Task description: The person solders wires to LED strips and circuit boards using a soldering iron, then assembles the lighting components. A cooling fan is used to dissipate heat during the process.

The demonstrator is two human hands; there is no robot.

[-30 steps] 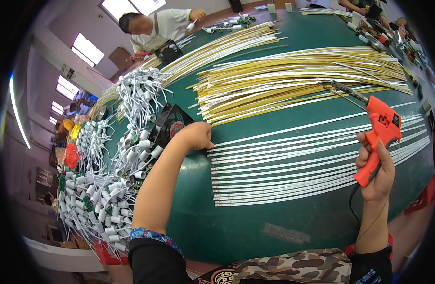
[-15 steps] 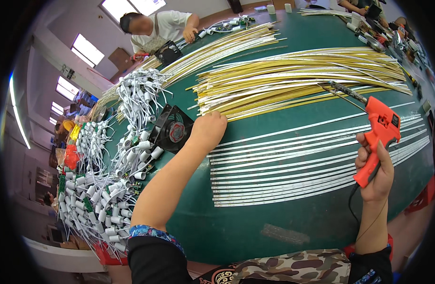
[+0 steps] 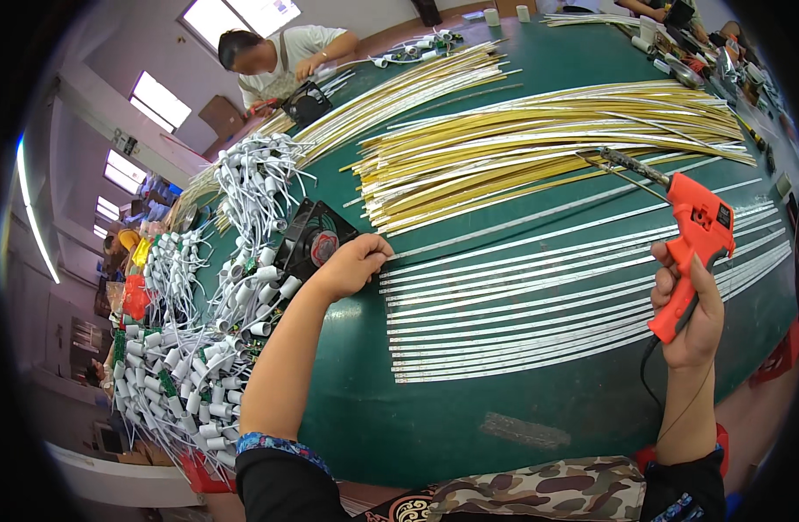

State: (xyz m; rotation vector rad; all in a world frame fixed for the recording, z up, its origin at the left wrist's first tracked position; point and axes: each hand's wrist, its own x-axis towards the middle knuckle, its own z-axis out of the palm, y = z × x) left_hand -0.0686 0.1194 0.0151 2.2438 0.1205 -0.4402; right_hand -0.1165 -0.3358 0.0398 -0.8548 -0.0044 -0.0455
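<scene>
My left hand (image 3: 351,268) pinches the left end of a thin white LED strip (image 3: 504,227), which stretches off to the right above the table. Below it, several similar strips (image 3: 495,329) lie side by side on the green table, their left ends roughly lined up. In my right hand (image 3: 693,317) is a red soldering gun (image 3: 702,222), gripped by its handle. The gun's metal tip points up and left, over the far strips. A black fan (image 3: 317,239) stands just left of my left hand.
A large bundle of yellow and white strips (image 3: 538,143) lies beyond the row. White lamp sockets with wires (image 3: 182,374) are heaped along the left. Across the table a person (image 3: 286,65) works beside another fan (image 3: 308,104). Tools (image 3: 730,74) crowd the far right.
My left hand has come nearer and slightly left from the bundle's edge, drawing a white strip toward the row. The soldering gun has hardly moved. The person opposite has shifted a hand.
</scene>
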